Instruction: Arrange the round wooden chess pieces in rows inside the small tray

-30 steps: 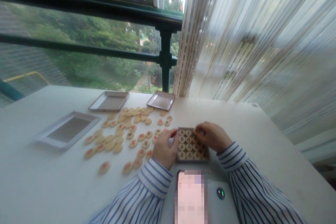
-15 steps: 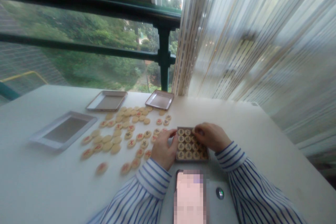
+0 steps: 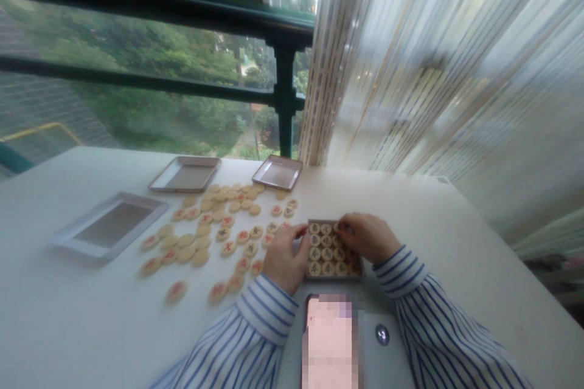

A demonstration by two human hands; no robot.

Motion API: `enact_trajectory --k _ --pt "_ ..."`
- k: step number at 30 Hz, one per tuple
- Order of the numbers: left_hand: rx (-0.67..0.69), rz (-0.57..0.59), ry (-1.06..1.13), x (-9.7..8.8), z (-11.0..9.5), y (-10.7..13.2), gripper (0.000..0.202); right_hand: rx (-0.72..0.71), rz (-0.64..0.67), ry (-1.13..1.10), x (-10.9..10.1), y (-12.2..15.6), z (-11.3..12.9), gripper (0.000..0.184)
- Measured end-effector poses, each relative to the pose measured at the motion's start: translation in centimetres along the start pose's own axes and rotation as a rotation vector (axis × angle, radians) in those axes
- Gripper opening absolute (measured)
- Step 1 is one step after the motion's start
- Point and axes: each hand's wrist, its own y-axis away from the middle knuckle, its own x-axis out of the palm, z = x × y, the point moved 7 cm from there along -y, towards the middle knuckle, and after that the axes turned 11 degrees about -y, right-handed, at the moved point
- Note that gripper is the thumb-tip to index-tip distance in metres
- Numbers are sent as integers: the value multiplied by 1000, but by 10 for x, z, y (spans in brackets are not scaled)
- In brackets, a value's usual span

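A small square box (image 3: 335, 278) holds rows of round wooden xiangqi pieces with black characters, lying face up. My left hand (image 3: 283, 260) grips the box's left side, thumb and forefinger at its wall. Over the upper right corner, the fingers of my right hand (image 3: 370, 237) are pinched on a xiangqi piece (image 3: 336, 227), mostly covered by the fingertips. That hand hides part of the box's right side. Left of the box, many loose xiangqi pieces (image 3: 186, 254) are spread on the white table (image 3: 82, 322), some face down, others showing red or black characters.
Two shallow trays, a larger tray (image 3: 189, 175) and a smaller tray (image 3: 277, 172), lie at the table's far edge. A white-rimmed lid or tray (image 3: 112, 226) is at the left. Close in front are a phone (image 3: 331, 340) and a small round shiny object (image 3: 382, 335). A string curtain (image 3: 410, 61) hangs behind.
Both hands and the box stay almost where they were. The green light on the small round object no longer shows.
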Motion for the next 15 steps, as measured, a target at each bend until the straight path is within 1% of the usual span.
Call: enact_trajectory --k 7,11,15 --pt "2 27 11 0 -2 0 23 -8 27 20 2 0 2 31" --pt "-5 39 9 0 -3 0 23 17 51 61 4 -1 2 30" --pt "-16 35 17 1 -1 0 23 27 86 113 6 -1 2 36"
